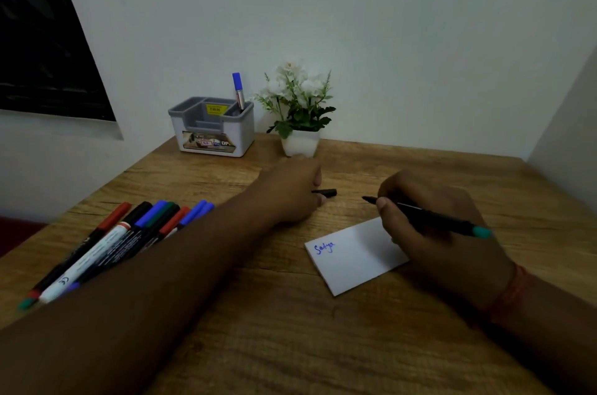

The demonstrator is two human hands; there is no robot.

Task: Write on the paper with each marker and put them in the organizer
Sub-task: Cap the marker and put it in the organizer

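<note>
One blue-capped marker (238, 89) already in far grey organizer (211, 126); blue writing on white paper (352, 257). Right hand (429, 226) grasping uncapped green-ended marker (433, 217), left hand (290, 191) pinching black cap (326, 192). Seven-odd markers (129, 239) left on bench (274, 314).

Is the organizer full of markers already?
No, only one blue-capped marker stands in the organizer, while a bunch of markers lies on the table.
</note>
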